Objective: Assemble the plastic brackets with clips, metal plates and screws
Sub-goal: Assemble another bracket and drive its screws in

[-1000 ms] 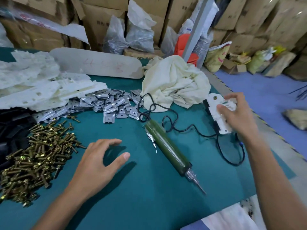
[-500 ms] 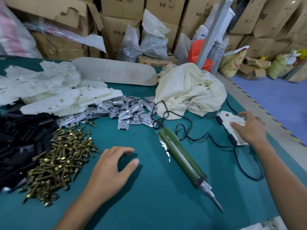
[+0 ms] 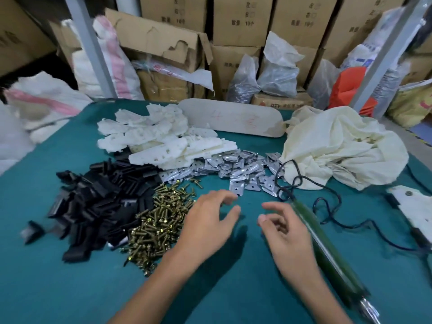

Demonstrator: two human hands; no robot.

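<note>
Indoors, the left hand [image 3: 208, 220] and right hand [image 3: 286, 232] hover empty, fingers loosely curled, over a teal tabletop [image 3: 70, 288] strewn with white brackets [image 3: 163, 141], black clips [image 3: 100, 202], metal plates [image 3: 233, 167] and brass screws [image 3: 159, 218]; stacked cardboard boxes [image 3: 240, 19] and sacks [image 3: 109, 57] fill the room behind.

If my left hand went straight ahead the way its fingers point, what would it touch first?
Probably the pile of small silver metal plates, whose nearest piece lies just beyond the left hand and its fingertips; hand height is unclear.
</note>
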